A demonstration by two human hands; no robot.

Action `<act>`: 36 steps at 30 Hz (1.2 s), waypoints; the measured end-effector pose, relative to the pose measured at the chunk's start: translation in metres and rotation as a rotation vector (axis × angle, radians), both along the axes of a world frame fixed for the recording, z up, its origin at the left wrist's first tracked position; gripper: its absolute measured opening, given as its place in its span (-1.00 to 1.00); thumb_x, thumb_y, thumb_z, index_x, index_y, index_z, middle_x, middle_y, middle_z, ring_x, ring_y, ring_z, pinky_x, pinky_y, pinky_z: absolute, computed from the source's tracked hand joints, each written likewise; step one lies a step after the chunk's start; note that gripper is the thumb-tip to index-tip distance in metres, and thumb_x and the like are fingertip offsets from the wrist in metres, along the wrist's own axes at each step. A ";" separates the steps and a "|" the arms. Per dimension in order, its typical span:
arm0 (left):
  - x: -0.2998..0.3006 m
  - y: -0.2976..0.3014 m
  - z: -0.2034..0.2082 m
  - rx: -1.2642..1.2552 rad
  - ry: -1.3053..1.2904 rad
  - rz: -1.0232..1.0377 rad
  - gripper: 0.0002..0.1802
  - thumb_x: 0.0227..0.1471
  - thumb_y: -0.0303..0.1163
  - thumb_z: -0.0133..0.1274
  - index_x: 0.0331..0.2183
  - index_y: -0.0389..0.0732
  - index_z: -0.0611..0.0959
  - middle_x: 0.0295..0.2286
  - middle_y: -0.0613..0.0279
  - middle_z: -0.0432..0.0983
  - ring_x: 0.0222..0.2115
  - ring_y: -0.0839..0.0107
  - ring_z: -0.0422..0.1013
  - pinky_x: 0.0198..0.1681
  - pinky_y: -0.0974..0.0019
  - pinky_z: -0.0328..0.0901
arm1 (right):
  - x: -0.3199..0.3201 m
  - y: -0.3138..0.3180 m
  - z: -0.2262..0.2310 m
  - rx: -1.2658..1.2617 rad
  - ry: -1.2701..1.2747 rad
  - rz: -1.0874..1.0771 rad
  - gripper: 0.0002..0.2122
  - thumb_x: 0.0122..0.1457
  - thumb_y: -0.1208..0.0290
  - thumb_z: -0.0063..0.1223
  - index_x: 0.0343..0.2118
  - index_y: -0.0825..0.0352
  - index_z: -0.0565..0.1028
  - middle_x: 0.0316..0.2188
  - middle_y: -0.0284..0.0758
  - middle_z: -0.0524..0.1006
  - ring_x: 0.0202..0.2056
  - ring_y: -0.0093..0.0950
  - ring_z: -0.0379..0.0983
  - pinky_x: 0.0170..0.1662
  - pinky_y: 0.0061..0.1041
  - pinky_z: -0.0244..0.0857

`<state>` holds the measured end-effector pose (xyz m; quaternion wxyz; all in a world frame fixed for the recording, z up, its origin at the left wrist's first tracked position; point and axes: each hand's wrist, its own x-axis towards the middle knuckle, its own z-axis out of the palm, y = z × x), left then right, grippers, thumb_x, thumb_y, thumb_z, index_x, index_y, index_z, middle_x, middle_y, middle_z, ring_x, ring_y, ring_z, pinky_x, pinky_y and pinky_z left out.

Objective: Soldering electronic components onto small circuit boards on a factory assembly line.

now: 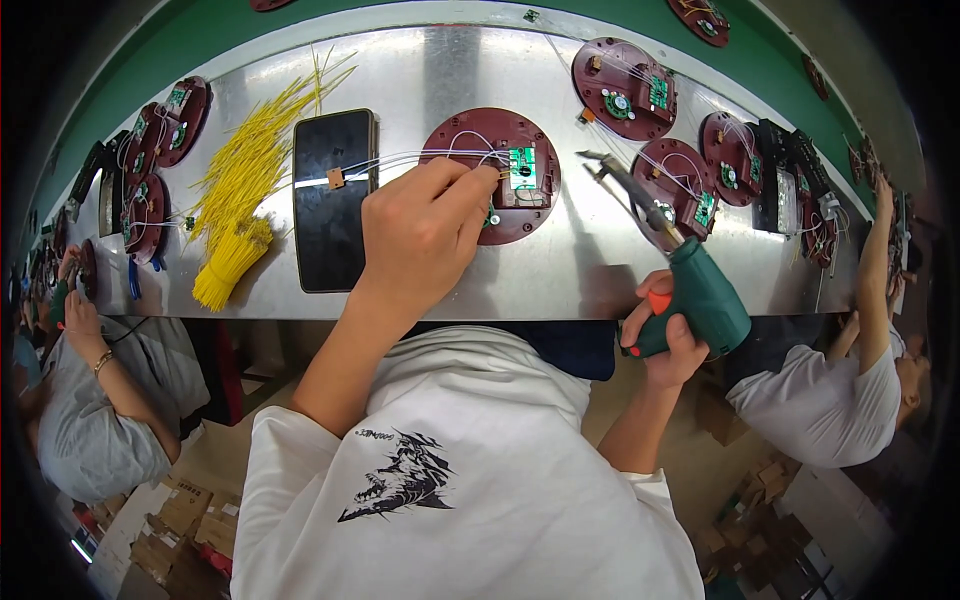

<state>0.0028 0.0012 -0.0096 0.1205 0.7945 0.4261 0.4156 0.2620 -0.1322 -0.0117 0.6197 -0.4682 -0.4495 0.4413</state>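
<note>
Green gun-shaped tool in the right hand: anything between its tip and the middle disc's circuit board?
Nothing visible stands between the tool tip and the circuit board; the left hand is beside the board's left edge.

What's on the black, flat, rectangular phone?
On the phone: small square brown component, thin white wires across. The left hand covers part of its right edge; anything there is hidden.

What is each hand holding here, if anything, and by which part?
Right hand: the soldering gun, by its handle. Left hand: at the wires beside the green board; whether it pinches one cannot be told.
</note>
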 end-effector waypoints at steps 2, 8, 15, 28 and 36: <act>0.000 -0.001 0.000 0.007 0.009 0.003 -0.81 -0.11 -0.54 0.21 -0.34 -0.16 0.71 -0.52 0.27 0.52 -0.56 0.31 0.48 -0.53 0.30 0.35 | -0.003 -0.004 0.001 -0.015 -0.064 0.045 -0.58 0.24 0.28 -0.02 -0.03 0.60 0.37 -0.23 0.06 0.45 -0.71 -0.44 0.42 -0.65 -0.53 0.29; -0.001 -0.001 -0.002 0.004 0.017 0.014 -0.79 -0.13 -0.56 0.21 -0.34 -0.15 0.72 -0.52 0.28 0.51 -0.56 0.32 0.48 -0.53 0.31 0.35 | -0.010 -0.001 0.011 0.014 -0.224 0.160 -0.55 0.23 0.34 0.02 0.07 0.60 0.35 -0.21 0.02 0.49 -0.67 -0.43 0.42 -0.60 -0.53 0.29; -0.001 -0.001 -0.002 -0.005 0.006 0.015 -0.79 -0.13 -0.56 0.21 -0.34 -0.15 0.72 -0.52 0.28 0.51 -0.55 0.32 0.49 -0.52 0.31 0.36 | -0.010 0.001 0.010 -0.029 -0.270 0.194 -0.56 0.20 0.38 0.04 0.07 0.57 0.38 -0.22 -0.02 0.51 -0.65 -0.42 0.41 -0.61 -0.54 0.27; -0.001 -0.001 -0.003 -0.010 0.012 0.016 -0.79 -0.13 -0.55 0.20 -0.34 -0.14 0.73 -0.51 0.28 0.52 -0.52 0.33 0.50 -0.50 0.31 0.36 | -0.014 0.001 0.020 -0.059 -0.187 0.100 -0.54 0.17 0.34 0.06 0.03 0.61 0.38 -0.23 0.02 0.50 -0.66 -0.41 0.41 -0.63 -0.55 0.28; -0.001 -0.002 -0.003 -0.003 0.012 0.017 -0.79 -0.14 -0.56 0.20 -0.35 -0.15 0.72 -0.52 0.28 0.52 -0.53 0.34 0.49 -0.51 0.31 0.36 | 0.026 0.005 0.015 0.092 -0.152 -0.102 -0.54 0.24 0.26 -0.04 -0.01 0.63 0.34 -0.20 0.05 0.45 -0.66 -0.42 0.42 -0.65 -0.57 0.28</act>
